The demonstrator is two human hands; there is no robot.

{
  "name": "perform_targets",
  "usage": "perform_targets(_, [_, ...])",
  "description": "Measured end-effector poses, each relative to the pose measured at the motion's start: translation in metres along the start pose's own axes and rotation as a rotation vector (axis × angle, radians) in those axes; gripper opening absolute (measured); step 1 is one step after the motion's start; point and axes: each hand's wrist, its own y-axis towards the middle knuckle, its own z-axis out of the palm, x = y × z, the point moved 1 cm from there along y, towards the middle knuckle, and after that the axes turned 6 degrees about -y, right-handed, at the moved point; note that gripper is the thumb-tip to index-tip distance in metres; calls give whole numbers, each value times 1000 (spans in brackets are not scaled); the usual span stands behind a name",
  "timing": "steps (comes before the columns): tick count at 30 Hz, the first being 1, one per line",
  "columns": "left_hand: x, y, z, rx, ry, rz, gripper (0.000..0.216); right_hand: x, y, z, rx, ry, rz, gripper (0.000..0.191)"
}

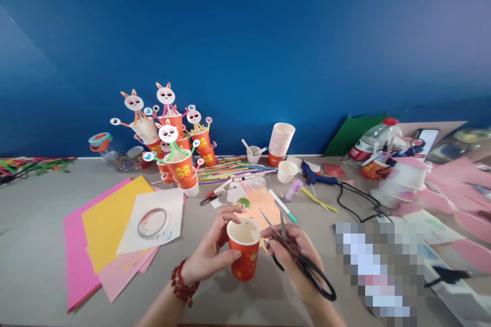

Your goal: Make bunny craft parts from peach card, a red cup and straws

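My left hand is wrapped round the side of a red paper cup with a white inside and gold marks. The cup is upright, its mouth facing up toward me. In my right hand is a pair of scissors with black handles, the blades parted and pointing up and away, just right of the cup's rim. An orange paper sheet lies behind the cup, with a round green sticker on it.
Paper-cup rabbit figures stand at back left, beyond coloured sheets and a tape roll. Stacked cups, a glue stick and a blue glue gun with a black cord are behind. Pink papers and a bottle crowd the right.
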Motion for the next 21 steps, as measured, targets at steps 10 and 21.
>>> perform_targets(10, [0,0,4,-40,110,11,31,1,17,3,215,-168,-67,10])
perform_targets(21, [-12,5,7,-85,285,90,7,-7,25,4,279,-89,-44,10])
